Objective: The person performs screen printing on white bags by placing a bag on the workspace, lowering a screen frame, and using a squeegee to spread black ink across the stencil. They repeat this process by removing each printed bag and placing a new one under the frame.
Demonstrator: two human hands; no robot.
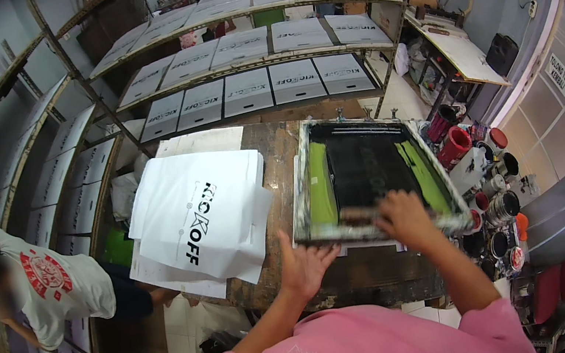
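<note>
A framed printing screen (307, 144) lies flat on the worn wooden table (278, 151), its mesh black in the middle with green strips on both sides. My right hand (403, 218) grips a squeegee (358, 215) at the screen's near edge. My left hand (302, 263) rests flat on the table, at the screen's near left corner, fingers spread. A stack of white printed sheets (199, 216) sits on the table left of the screen.
Tiered racks (257, 68) behind the table hold several drying white printed sheets. Ink cans and red containers (479, 166) crowd the right side. A person in a white shirt (47, 287) crouches at the left. More people stand beyond the racks.
</note>
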